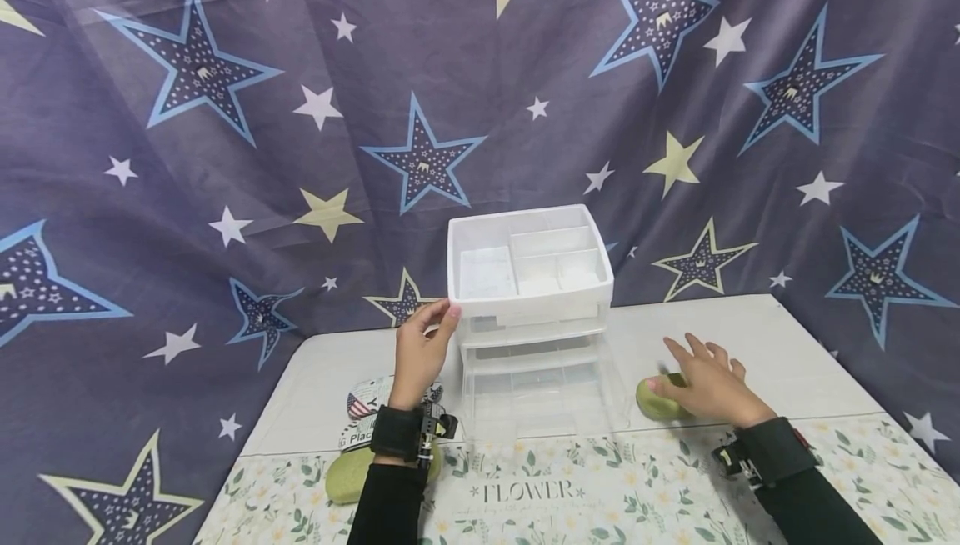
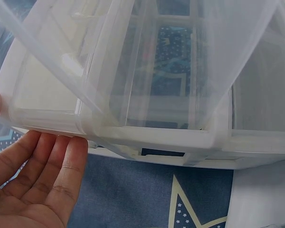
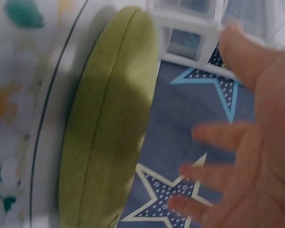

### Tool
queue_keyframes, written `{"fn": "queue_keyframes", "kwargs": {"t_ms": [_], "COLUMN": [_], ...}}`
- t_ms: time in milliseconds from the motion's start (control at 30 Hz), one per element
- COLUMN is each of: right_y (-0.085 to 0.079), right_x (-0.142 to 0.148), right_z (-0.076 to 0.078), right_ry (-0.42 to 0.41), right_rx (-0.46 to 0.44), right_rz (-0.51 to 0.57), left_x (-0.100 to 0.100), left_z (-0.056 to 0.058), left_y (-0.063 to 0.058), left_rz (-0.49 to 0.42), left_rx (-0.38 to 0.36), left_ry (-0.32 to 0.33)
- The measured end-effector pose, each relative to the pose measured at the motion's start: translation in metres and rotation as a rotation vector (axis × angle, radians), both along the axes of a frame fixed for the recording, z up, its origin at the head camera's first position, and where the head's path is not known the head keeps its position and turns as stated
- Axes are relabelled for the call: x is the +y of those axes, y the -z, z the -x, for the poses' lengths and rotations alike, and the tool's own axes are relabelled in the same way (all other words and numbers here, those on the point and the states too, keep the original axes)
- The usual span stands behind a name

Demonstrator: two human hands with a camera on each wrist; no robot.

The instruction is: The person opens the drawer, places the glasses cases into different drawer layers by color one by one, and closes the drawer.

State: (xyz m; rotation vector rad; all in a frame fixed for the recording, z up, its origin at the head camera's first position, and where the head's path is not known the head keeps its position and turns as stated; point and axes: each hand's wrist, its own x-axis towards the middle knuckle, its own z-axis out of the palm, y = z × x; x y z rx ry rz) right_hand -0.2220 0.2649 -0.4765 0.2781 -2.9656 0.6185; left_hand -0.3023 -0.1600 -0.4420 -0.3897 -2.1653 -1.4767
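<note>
A white drawer unit (image 1: 531,308) stands at the middle of the table, its top divided into compartments. Below, a clear drawer (image 1: 540,399) is pulled out toward me. At the unit's front left corner, my left hand (image 1: 422,355) grips the edge, thumb on one side; in the left wrist view its fingers (image 2: 69,164) press beneath the rim. My right hand (image 1: 712,382) has its fingers spread above a green seamed fabric item (image 3: 107,118). That hand is blurred in the right wrist view, and whether it touches the item I cannot tell.
Beside my left wrist lie a printed item (image 1: 367,412) with a flag and lettering, and another green item (image 1: 347,478) partly hidden by my arm. A flowered mat (image 1: 536,520) covers the table's front. A star-patterned curtain (image 1: 480,53) hangs behind.
</note>
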Motion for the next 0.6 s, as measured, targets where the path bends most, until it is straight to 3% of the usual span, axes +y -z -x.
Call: {"fn": "queue_keyframes", "kwargs": {"t_ms": [167,367,600], "right_y": [0.011,0.021,0.024], "right_x": [0.013,0.023,0.03], "right_z": [0.002,0.006,0.011], "right_ry": [-0.102,-0.126,-0.165], "right_rx": [-0.066,-0.14,-0.14], "right_rz": [-0.05,-0.04,-0.063], "left_x": [0.001,0.001,0.001], "left_z": [0.0,0.001,0.001], "left_y": [0.0,0.0,0.001], "left_rz": [0.0,-0.007,-0.009], "left_rx": [0.002,0.007,0.0], "left_ry": [-0.001,-0.002,-0.001]}}
